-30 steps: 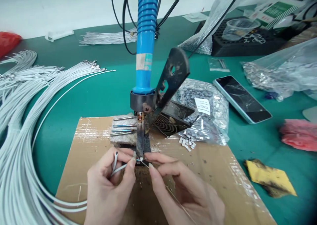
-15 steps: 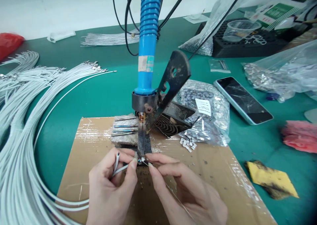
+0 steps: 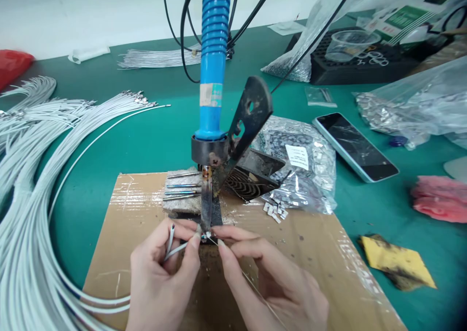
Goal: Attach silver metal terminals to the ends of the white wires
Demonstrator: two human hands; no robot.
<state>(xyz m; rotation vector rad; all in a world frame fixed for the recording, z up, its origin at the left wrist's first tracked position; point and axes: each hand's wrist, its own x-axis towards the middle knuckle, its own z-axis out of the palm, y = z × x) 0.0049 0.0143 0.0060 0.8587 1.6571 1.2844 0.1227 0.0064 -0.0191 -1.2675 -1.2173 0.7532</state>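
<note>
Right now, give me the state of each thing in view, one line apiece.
Left hand: pinching a white cable
Right hand: pinching a thin wire
Blue-handled iron: tip down, between the hands
Phone: face up, screen dark
Yellow pad: stained black
Cardboard: flat, speckled with debris
Small pale pieces: loose, clustered
Clear cup: upright

Bright, diffuse light; glare on labelled plastic bag (image 3: 304, 182); lower cardboard (image 3: 213, 282) shadowed; right edge blurred.

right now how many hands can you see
2: the left hand, left of the blue iron, holding a white cable; the right hand, right of it, holding a thin wire. No others show.
</note>
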